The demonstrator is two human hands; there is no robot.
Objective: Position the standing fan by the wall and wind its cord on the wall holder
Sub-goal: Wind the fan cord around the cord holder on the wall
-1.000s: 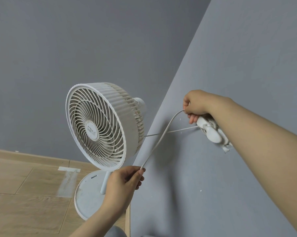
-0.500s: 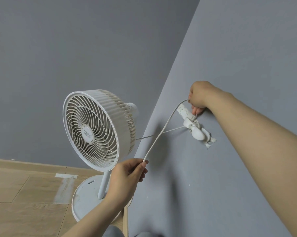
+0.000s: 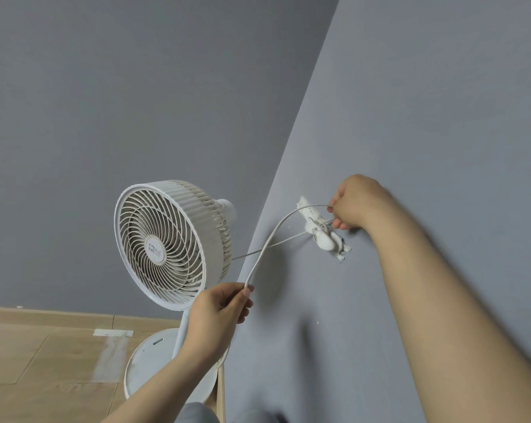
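Pinching the white cord [image 3: 267, 244], both hands: left hand [image 3: 217, 312], right hand [image 3: 354, 203]; fan [image 3: 166, 244] badge unreadable.

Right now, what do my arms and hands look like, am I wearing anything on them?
Both forearms are bare as far as the view shows: no sleeves, gloves, watch or bracelets. The left hand and right hand show no rings on the sides visible. Fingernails on the left look short and unpainted.

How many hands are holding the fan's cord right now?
2: the left hand pinches the cord low beside the fan; the right hand grips it at the wall holder.
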